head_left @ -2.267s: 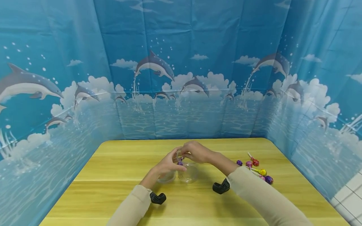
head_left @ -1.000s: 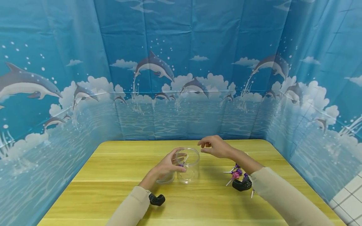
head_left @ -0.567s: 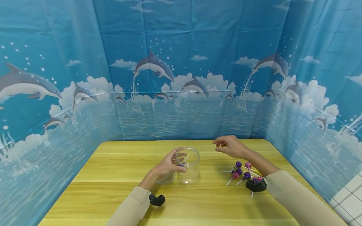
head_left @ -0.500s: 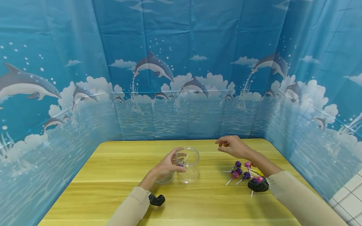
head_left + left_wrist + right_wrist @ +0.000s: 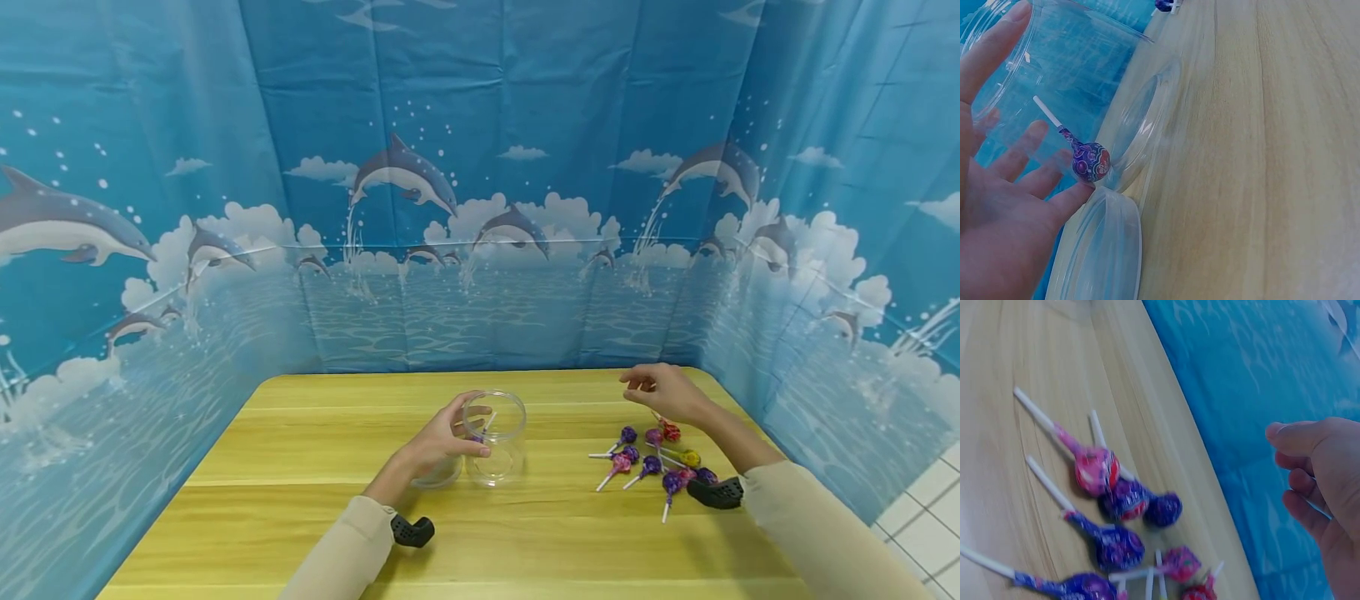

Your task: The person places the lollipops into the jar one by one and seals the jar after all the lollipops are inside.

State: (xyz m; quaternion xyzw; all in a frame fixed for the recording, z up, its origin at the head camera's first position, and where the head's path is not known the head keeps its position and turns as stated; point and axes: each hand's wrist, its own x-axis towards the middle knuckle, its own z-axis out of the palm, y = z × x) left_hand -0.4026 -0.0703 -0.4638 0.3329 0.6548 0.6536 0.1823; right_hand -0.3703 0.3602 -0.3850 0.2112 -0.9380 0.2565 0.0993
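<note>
My left hand [image 5: 442,437] holds a clear round plastic jar [image 5: 513,454] upright on the table, thumb in front and fingers round the far side. One purple-wrapped lollipop [image 5: 1091,162] is inside the jar, low against the wall, its white stick pointing up. Beside the jar, under the left hand, lies a clear lid [image 5: 1110,250]. My right hand [image 5: 667,393] is raised above the back right of the table with loosely bent fingers and nothing in them. Below it lies a loose group of lollipops, among them a pink one [image 5: 621,462], a yellow one [image 5: 688,457] and a red one [image 5: 671,431].
The wood-grain table [image 5: 300,467] has rounded far corners. Behind it and at both sides hangs a blue dolphin curtain [image 5: 465,317]. A black wrist mount [image 5: 412,531] sits on the left wrist, and another black mount [image 5: 716,493] on the right, close to the lollipops.
The right hand has drawn away from the jar's mouth and moved right, over the lollipops, uncovering more of them. The purple lollipop now lies in the jar. The left hand keeps its hold.
</note>
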